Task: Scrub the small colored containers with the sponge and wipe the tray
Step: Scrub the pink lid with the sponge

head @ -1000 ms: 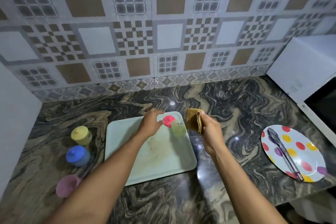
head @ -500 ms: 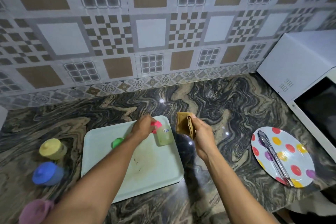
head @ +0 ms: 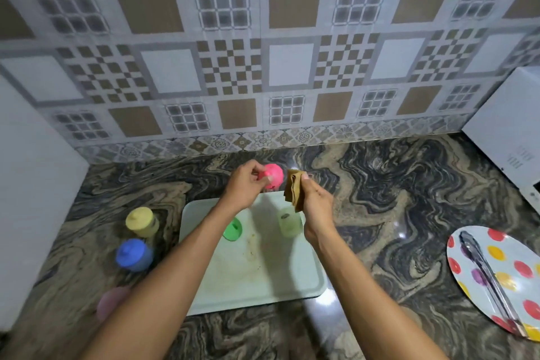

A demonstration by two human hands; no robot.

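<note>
Pink container (head: 273,176), a small round piece that may be a lid or a cup, sits just above the centre of the frame, raised over the far edge of the tray (head: 263,286). We pinch it with our left hand (head: 245,187), fingers curled round its left side. Our right hand (head: 317,204) grasps the folded brown sponge (head: 293,190), upright and just beside the pink piece; we cannot tell if the two touch. Below the hands, on the pale tray with brownish smears in its middle, a green lid (head: 233,229) lies by our left forearm and a pale green container (head: 289,223) stands by our right wrist. Left of the tray, on the marbled counter (head: 380,213), we see a yellow container (head: 141,221), a blue container (head: 133,254) nearer to us, and a blurred pinkish container (head: 112,301) at the lower left. At the lower right, metal tongs (head: 485,272) lie on a spotted plate (head: 520,269)
</note>
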